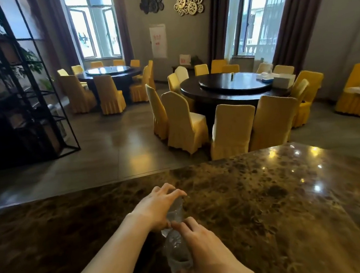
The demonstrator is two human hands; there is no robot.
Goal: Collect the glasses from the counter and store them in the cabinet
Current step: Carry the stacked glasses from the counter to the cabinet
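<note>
Two clear glasses are over the dark marbled counter. My left hand wraps around the farther glass near the counter's middle, fingers curled over its top. My right hand grips the nearer glass, which lies tilted, with its rim pointing toward me. The two glasses sit end to end and seem to touch. The cabinet is not in view.
Past the counter's far edge lies a tiled floor with two round dark dining tables ringed by yellow-covered chairs. A black metal shelf frame stands at the left. Windows with curtains line the back wall.
</note>
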